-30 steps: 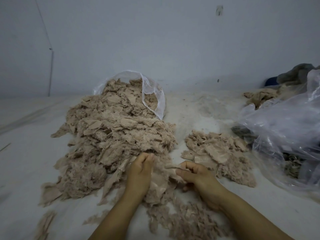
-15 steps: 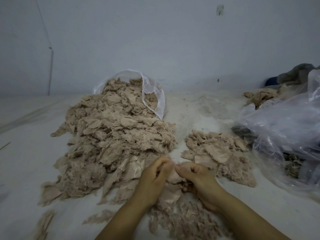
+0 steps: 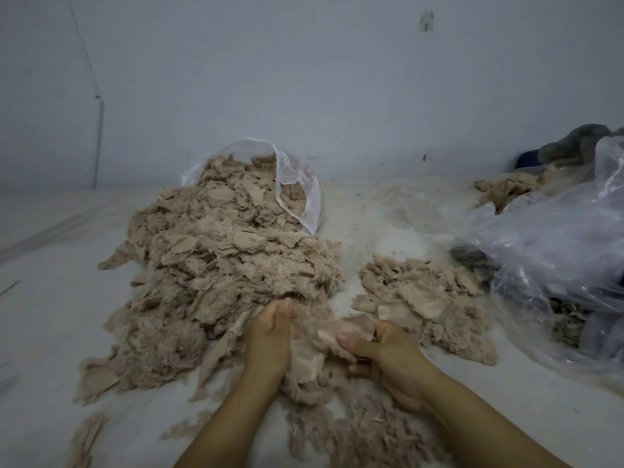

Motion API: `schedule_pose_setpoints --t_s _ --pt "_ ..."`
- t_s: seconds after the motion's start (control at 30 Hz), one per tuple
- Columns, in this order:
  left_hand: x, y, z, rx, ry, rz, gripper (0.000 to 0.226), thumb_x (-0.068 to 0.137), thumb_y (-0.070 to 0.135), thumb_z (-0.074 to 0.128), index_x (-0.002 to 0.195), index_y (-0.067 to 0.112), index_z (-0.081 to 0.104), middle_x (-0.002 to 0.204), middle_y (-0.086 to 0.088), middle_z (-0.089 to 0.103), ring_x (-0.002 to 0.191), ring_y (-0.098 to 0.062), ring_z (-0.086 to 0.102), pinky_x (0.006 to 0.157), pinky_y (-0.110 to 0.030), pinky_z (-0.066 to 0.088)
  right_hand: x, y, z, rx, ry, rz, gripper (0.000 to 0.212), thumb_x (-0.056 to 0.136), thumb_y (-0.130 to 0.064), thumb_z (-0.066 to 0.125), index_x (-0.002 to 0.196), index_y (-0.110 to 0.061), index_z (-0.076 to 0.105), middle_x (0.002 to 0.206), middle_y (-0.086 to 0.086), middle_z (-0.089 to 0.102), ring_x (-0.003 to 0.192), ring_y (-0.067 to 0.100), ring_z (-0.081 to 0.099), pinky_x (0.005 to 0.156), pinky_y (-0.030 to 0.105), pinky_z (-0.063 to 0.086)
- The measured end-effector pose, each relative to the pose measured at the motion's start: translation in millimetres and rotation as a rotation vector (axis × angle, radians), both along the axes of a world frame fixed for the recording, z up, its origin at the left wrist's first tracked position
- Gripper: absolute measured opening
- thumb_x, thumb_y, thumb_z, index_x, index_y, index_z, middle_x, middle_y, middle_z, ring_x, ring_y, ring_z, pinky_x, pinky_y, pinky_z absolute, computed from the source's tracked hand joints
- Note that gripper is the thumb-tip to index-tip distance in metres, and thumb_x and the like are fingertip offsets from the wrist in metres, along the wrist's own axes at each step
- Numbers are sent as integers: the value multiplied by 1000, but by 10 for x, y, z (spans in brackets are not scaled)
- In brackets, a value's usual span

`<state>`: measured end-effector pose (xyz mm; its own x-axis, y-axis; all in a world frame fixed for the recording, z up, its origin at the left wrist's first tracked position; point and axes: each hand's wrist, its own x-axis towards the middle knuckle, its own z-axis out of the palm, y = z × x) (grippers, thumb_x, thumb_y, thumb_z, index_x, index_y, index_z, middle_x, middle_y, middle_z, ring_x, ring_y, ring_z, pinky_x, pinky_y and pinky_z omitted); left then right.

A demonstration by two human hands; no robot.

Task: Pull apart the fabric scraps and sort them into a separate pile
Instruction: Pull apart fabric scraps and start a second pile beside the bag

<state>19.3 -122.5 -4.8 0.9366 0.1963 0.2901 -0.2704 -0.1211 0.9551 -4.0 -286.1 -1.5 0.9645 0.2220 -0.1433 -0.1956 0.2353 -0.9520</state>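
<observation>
A big heap of beige, fuzzy fabric scraps spills from a white mesh bag across the pale floor. To its right lies a smaller separate pile of scraps. At the heap's near edge my left hand has its fingers curled into scraps. My right hand pinches a beige scrap between thumb and fingers. The two hands sit a little apart, with that scrap stretching between them. More loose fluff lies under my wrists.
A large clear plastic bag with dark contents fills the right side. Behind it lie beige cloth and grey fabric. A grey wall stands at the back, with a thin cord on its left.
My hands met in front of the heap, then drew apart. The right hand now holds a scrap pulled away toward the right.
</observation>
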Motion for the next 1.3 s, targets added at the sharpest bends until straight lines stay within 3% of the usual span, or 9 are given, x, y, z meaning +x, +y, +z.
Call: schedule_pose_setpoints --t_s 0.23,0.4,0.53,0.63,0.77,0.9,1.07,1.17,1.3 --pt "-112 -115 -66 223 -19 -346 5 87 20 64 85 19 68 75 11 65 72 -2 59 66 -14 46 -18 -10 15 -122 34 113 3 81 -8 71 78 -9 70 65 5 60 53 12 49 49 22 44" --pt "-76 -77 -27 27 87 -253 31 96 18 48 77 -4 58 59 -2 54 60 -15 50 58 -21 42 13 1 22 -19 43 13 29 87 -7 63 109 10 57 84 16 61 61 16 58 52 26 50" --pt "-117 -104 12 -50 101 -331 30 92 30 51 85 4 64 65 4 63 63 -8 59 61 -17 48 -17 -5 30 -53 -14 50 21 81 -10 70 94 1 59 67 10 58 52 13 53 49 23 49" --pt "-103 -92 -3 -34 106 -280 16 90 17 58 79 8 65 68 0 65 65 -13 59 61 -26 48 -20 3 19 -64 -39 29 18 75 -15 73 84 -2 64 62 7 59 50 11 52 49 21 48" --pt "-79 -69 0 -160 119 -227 13 93 16 55 84 9 61 65 -1 64 58 -10 59 53 -20 47 0 -16 13 -49 -57 -22 11 83 -10 68 87 0 67 63 7 58 50 10 52 51 21 49" --pt "-85 -51 18 -85 51 -290 11 86 20 63 95 19 68 78 8 71 70 -3 65 61 -13 49 7 -26 -11 -65 -69 -27 11 80 -11 68 84 0 68 62 7 58 50 10 52 51 22 49" --pt "-71 -13 53 -183 79 -248 11 90 14 57 96 11 66 69 -1 69 59 -9 60 55 -20 48 69 -72 8 4 -173 -432 7 89 -5 60 89 -3 66 66 7 60 51 9 55 52 19 49" --pt "-59 95 62 29 153 -440 33 71 40 68 100 25 65 89 3 69 81 -10 65 69 -17 52 118 -171 -24 -57 -167 -586 17 93 -20 60 98 -4 57 65 3 54 53 11 50 51 24 43" --pt "-75 176 48 343 184 -612 29 66 16 84 90 24 68 76 13 66 73 0 59 69 -15 47 38 -94 -25 -254 -185 -251 39 77 -47 67 73 -9 59 53 0 48 44 11 43 44 23 35"
